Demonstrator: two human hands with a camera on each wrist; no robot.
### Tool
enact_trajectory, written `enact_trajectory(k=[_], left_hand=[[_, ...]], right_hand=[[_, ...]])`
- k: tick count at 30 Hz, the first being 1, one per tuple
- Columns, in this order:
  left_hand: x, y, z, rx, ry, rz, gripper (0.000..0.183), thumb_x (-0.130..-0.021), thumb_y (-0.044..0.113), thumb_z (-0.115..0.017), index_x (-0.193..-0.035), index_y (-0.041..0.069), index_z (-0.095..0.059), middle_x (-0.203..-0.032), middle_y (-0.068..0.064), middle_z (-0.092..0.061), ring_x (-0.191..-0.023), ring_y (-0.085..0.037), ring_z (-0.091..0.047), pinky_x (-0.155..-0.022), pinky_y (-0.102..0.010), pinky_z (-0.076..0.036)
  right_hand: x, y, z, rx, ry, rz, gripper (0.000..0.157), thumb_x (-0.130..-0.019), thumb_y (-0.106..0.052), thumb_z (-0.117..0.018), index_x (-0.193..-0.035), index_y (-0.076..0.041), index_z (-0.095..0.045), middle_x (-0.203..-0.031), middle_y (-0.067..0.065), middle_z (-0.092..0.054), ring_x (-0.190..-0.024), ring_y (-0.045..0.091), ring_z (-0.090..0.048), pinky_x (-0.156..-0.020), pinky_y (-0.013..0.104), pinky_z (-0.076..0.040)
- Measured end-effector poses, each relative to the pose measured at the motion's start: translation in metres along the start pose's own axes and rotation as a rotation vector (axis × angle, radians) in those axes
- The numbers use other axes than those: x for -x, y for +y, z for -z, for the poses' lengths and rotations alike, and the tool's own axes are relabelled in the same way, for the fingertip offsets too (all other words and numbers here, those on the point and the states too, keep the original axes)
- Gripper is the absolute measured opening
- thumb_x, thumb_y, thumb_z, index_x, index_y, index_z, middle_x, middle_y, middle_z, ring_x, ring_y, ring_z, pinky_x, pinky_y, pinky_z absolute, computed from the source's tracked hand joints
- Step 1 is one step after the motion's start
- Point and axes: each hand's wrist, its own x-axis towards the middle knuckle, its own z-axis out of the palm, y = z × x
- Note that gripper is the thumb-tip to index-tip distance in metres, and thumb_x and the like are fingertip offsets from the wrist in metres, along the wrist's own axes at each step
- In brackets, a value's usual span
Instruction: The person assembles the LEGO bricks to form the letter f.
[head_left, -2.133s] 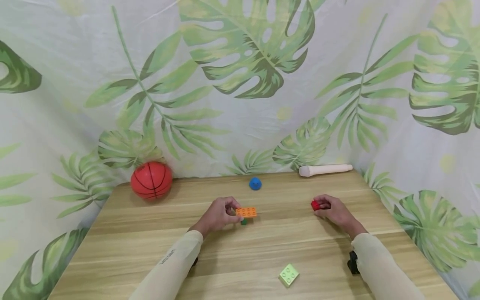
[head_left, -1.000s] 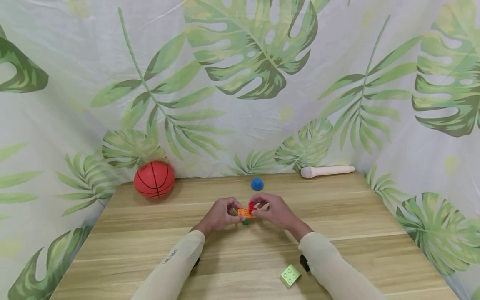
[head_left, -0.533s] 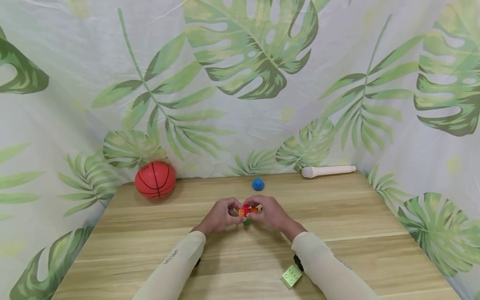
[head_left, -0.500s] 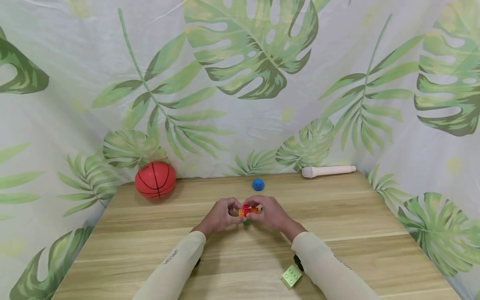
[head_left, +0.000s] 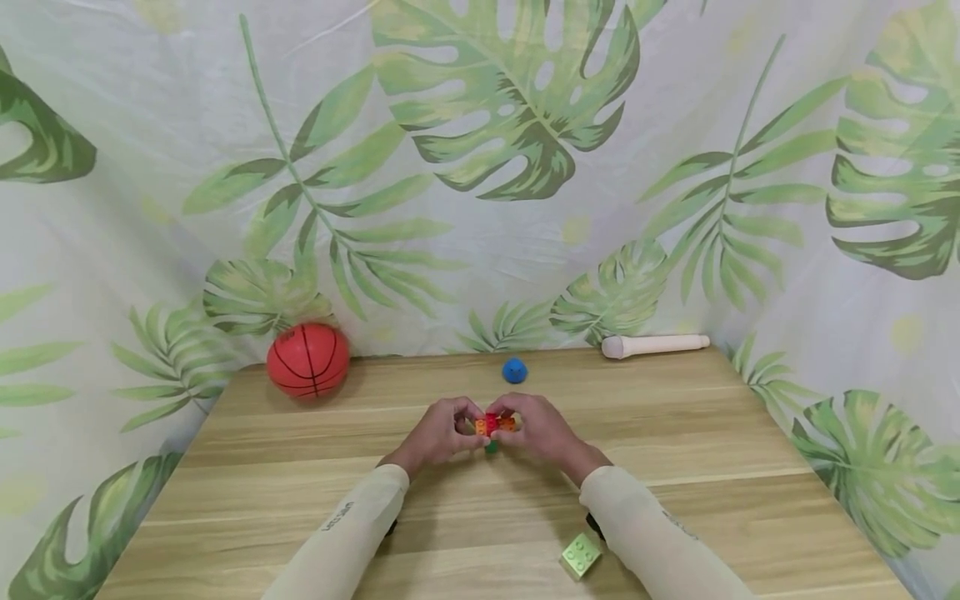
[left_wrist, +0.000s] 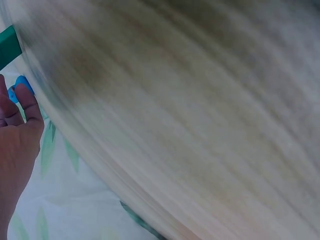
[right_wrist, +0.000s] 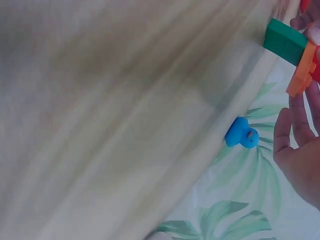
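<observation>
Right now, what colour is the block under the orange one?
Green; the lower block shows best in the right wrist view.

I see a red ball point(head_left: 308, 361) with black seams at the far left corner of the tabletop point(head_left: 247, 492), a blue toy duck point(head_left: 514, 371) near the middle of the back edge, and a pale microphone point(head_left: 658, 345) lying farther right. Leaf-printed cloth point(head_left: 480, 250) hangs behind them.

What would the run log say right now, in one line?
left hand: holds orange brick | right hand: holds red brick atop it | green brick: underneath | light-green brick: apart
</observation>
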Motion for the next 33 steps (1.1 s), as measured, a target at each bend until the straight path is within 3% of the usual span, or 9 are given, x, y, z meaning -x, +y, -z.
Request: enact_trajectory(k=[6, 15, 24, 28, 31, 33], left_hand=[[0.0, 0.002, 0.002, -0.017, -0.002, -0.008, 0.022, -0.089, 0.012, -0.089, -0.104, 0.008, -0.074, -0.085, -0.017, -0.063, -0.071, -0.013, -0.046, -0.058, -0.021, -0.037], [-0.002, 0.0, -0.001, -0.064, 0.004, -0.031, 0.023, -0.088, 0.014, -0.09, -0.103, 0.008, -0.073, -0.085, -0.005, -0.063, -0.073, -0.012, -0.047, -0.059, -0.02, -0.038], [-0.002, 0.0, 0.0, -0.033, -0.012, -0.019, 0.022, -0.088, 0.012, -0.089, -0.101, 0.007, -0.073, -0.091, -0.007, -0.065, -0.078, -0.015, -0.048, -0.061, -0.021, -0.04], [-0.002, 0.001, 0.001, -0.028, -0.015, 0.002, 0.023, -0.088, 0.01, -0.09, -0.102, 0.007, -0.072, -0.094, -0.007, -0.066, -0.079, -0.016, -0.049, -0.061, -0.021, -0.041], [-0.001, 0.003, 0.001, -0.033, -0.013, 0.015, 0.024, -0.087, 0.01, -0.09, -0.103, 0.007, -0.072, -0.094, -0.006, -0.066, -0.08, -0.016, -0.05, -0.062, -0.021, -0.042], [-0.001, 0.004, 0.001, -0.047, -0.012, 0.01, 0.026, -0.087, 0.012, -0.09, -0.104, 0.006, -0.072, -0.093, -0.005, -0.065, -0.08, -0.016, -0.05, -0.063, -0.021, -0.042]], right_hand=[[-0.003, -0.011, 0.005, 0.075, -0.029, -0.036, 0.022, -0.092, -0.014, -0.086, -0.113, -0.011, -0.077, -0.111, 0.004, -0.079, -0.1, 0.02, -0.071, -0.094, 0.044, -0.06], [-0.004, -0.011, 0.006, 0.099, -0.033, -0.054, 0.021, -0.092, -0.013, -0.086, -0.111, -0.012, -0.078, -0.107, 0.003, -0.079, -0.098, 0.019, -0.071, -0.091, 0.041, -0.06], [-0.001, -0.011, 0.004, 0.1, -0.035, -0.046, 0.025, -0.093, -0.012, -0.084, -0.117, -0.01, -0.079, -0.112, 0.004, -0.08, -0.101, 0.019, -0.071, -0.095, 0.043, -0.06], [0.009, -0.011, 0.008, 0.065, -0.058, -0.002, 0.036, -0.098, -0.009, -0.079, -0.133, -0.003, -0.072, -0.126, 0.013, -0.076, -0.114, 0.029, -0.071, -0.101, 0.051, -0.058], [0.024, -0.007, 0.016, 0.017, -0.048, -0.029, 0.048, -0.101, -0.012, -0.074, -0.146, -0.002, -0.061, -0.136, 0.018, -0.07, -0.125, 0.036, -0.067, -0.105, 0.056, -0.056], [0.038, -0.001, 0.025, -0.002, -0.025, -0.053, 0.047, -0.102, -0.013, -0.073, -0.145, -0.001, -0.06, -0.135, 0.02, -0.067, -0.125, 0.038, -0.066, -0.104, 0.057, -0.056]])
